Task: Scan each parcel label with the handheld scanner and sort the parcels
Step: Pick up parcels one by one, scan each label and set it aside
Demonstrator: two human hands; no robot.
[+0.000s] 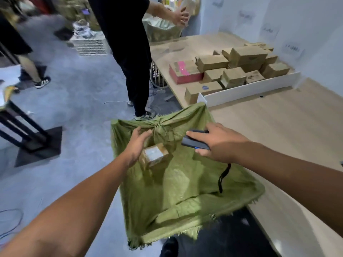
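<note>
A small cardboard parcel with a white label on top lies inside an open green sack that hangs at the table's edge. My left hand hovers over the sack just left of the parcel, fingers relaxed and holding nothing. My right hand grips the dark handheld scanner above the sack's right side. The scanner's black wrist strap dangles below my wrist.
A wooden table runs along the right. Sorted cardboard boxes sit behind a white divider. A person in black stands ahead by another green sack. A black stand is on the floor at left.
</note>
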